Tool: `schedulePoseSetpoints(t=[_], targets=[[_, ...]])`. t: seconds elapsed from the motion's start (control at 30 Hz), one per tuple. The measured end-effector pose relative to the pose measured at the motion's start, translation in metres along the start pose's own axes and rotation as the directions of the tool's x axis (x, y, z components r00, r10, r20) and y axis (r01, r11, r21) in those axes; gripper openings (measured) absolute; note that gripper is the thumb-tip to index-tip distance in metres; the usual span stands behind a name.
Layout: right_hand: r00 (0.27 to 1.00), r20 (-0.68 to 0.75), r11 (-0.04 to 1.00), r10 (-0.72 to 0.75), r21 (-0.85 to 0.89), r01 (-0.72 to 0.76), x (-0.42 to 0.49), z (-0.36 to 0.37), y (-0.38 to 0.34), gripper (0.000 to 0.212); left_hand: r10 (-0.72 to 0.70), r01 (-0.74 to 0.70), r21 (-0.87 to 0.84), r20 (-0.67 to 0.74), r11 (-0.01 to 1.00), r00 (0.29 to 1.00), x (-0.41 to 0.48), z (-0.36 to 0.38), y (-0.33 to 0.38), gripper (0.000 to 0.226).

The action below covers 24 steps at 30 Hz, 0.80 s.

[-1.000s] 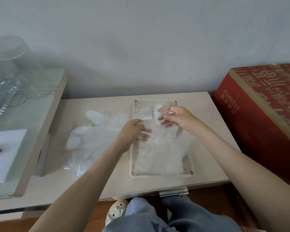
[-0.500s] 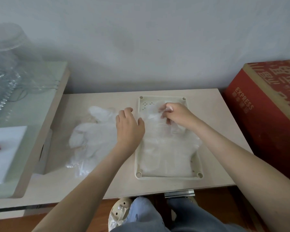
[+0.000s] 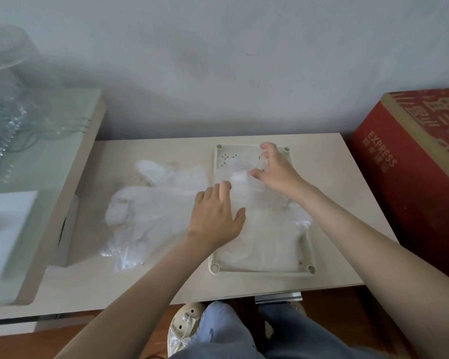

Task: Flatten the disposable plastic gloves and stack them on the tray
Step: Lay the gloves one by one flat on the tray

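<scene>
A cream plastic tray (image 3: pixel 262 271) lies on the pale wooden table, with clear plastic gloves (image 3: pixel 267 229) spread flat across it. My left hand (image 3: pixel 215 216) rests palm down with fingers apart over the tray's left edge, pressing on the glove plastic. My right hand (image 3: pixel 272 169) is at the tray's far end, its fingertips curled on the finger part of the top glove. A loose pile of crumpled clear gloves (image 3: pixel 151 208) lies on the table left of the tray.
A red cardboard box (image 3: pixel 412 161) marked EXPRESS stands right of the table (image 3: pixel 347 193). A glass-topped side table (image 3: pixel 36 177) with clear jars adjoins on the left. The wall runs right behind. My knees and a shoe show below the front edge.
My left hand has moved from the pile edge back onto the tray's left side and flattened. My right hand slid toward the tray's far end along the glove's fingers. The camera shifted slightly.
</scene>
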State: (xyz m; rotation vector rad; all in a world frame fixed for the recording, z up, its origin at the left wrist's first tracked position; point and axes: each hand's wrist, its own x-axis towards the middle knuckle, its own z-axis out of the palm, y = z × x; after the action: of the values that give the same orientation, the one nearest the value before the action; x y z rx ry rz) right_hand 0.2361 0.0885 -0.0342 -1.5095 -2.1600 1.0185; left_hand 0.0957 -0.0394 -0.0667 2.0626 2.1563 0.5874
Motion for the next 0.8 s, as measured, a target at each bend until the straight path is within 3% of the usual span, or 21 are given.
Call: schedulePoseSetpoints(t=[0.1, 0.23, 0.33, 0.43, 0.57, 0.67, 0.8], targets=[[0.991, -0.068, 0.988, -0.119, -0.109, 0.111, -0.003, 0.009, 0.004, 0.083, 0.057, -0.077, 0.235, 0.092, 0.969, 0.994, -0.002, 0.004, -0.001, 0.060], [0.920, -0.222, 0.916, -0.323, -0.319, 0.244, -0.012, 0.008, 0.005, 0.073, 0.068, -0.144, 0.356, 0.218, 0.923, 0.974, -0.001, 0.003, -0.004, 0.065], [0.839, -0.088, 0.747, -0.536, -0.513, 0.423, -0.020, 0.012, 0.006, 0.058, 0.027, -0.123, 0.395, 0.241, 0.910, 0.970, -0.001, 0.002, -0.004, 0.075], [0.846, 0.159, 0.627, -0.509, -0.605, 0.491, -0.024, 0.023, 0.009, 0.048, 0.001, -0.107, 0.424, 0.243, 0.899, 0.970, -0.002, 0.005, -0.003, 0.082], [0.872, 0.120, 0.634, -0.475, -0.640, 0.434, -0.019, 0.033, 0.016, 0.035, 0.006, -0.104, 0.429, 0.225, 0.898, 0.974, -0.003, 0.008, -0.003, 0.086], [0.826, -0.006, 0.646, -0.564, -0.627, 0.437, -0.011, 0.039, 0.016, 0.010, 0.027, -0.104, 0.362, 0.213, 0.926, 0.977, -0.004, 0.009, -0.005, 0.078], [0.806, -0.166, 0.725, -0.568, -0.565, 0.394, -0.003, 0.041, 0.012, 0.012, 0.050, -0.130, 0.374, 0.217, 0.918, 0.975, -0.004, 0.014, -0.010, 0.068]])
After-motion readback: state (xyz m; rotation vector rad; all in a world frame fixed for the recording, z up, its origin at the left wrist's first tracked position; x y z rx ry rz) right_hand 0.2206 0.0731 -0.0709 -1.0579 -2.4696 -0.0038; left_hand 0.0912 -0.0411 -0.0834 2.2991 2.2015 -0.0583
